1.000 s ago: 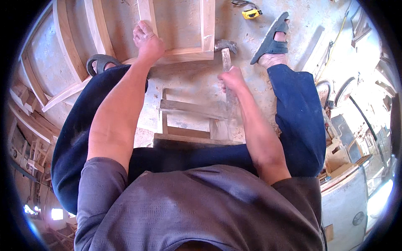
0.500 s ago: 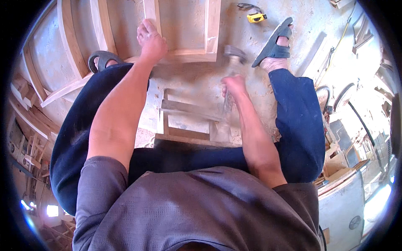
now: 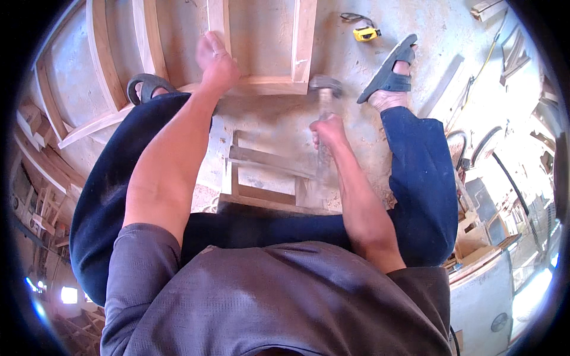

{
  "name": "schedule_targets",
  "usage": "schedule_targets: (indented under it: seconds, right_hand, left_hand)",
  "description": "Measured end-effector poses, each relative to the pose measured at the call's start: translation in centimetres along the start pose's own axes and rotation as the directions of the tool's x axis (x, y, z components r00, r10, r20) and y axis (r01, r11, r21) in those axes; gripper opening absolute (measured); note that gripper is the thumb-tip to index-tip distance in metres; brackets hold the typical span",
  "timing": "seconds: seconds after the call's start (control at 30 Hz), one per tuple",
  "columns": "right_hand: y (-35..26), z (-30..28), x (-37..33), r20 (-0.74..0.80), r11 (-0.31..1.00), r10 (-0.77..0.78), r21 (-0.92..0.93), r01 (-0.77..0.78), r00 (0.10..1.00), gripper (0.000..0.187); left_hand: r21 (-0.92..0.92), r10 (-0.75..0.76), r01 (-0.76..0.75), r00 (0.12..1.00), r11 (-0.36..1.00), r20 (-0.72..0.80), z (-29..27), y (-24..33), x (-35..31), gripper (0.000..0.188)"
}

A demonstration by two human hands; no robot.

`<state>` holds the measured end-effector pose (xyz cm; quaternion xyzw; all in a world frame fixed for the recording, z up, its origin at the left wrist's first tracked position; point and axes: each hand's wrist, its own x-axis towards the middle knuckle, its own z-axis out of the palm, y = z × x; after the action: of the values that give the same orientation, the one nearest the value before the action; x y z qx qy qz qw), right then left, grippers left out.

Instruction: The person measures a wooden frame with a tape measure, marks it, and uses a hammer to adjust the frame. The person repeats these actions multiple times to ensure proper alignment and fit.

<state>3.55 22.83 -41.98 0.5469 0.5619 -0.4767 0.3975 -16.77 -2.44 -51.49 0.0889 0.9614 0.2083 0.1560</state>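
My right hand [image 3: 328, 130] is closed around the handle of a claw hammer [image 3: 325, 88]. The hammer is blurred by motion, with its dark head just beside the near right corner of a pale wooden frame [image 3: 267, 83]. That frame lies on the floor and has several crosspieces between its rails. My left hand [image 3: 218, 62] is at one crosspiece [image 3: 218, 18], close to the near rail, with its fingers curled on the wood and slightly smeared. Between my legs is a low wooden stool [image 3: 267, 155] with slats, partly hidden by my lap.
A yellow tape measure [image 3: 366, 34] lies on the floor beyond the hammer, near my right sandal [image 3: 389, 71]. My left sandal [image 3: 142, 86] is by the frame's curved crosspieces. Wood offcuts [image 3: 516, 59] and a dark hose or cable [image 3: 512, 178] lie to the right.
The hammer head has shifted slightly left and nearer to me, toward the frame's corner. My left hand stays at the same crosspiece, its fingers now more blurred.
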Motion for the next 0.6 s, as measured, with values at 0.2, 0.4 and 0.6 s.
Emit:
schedule_targets:
  seconds: [0.2,0.4,0.6]
  right_hand:
    - [0.2,0.2,-0.3,-0.015,1.000,-0.014,0.024,0.014,1.000,0.016]
    - [2.5,-0.4,-0.1,0.008,0.998,-0.046,0.035,0.046,0.999,0.024]
    - [7.2,0.3,3.9,-0.222,0.958,-0.148,-0.273,0.084,0.964,0.045]
  left_hand:
    - [0.243,0.120,-0.090,0.986,0.966,-0.112,0.0,0.2,-0.5,0.073]
    - [-0.018,-0.022,0.027,0.969,0.999,0.246,-1.5,0.2,-0.5,0.099]
    - [0.055,0.014,-0.020,0.994,0.998,0.106,-0.9,0.5,-0.5,0.097]
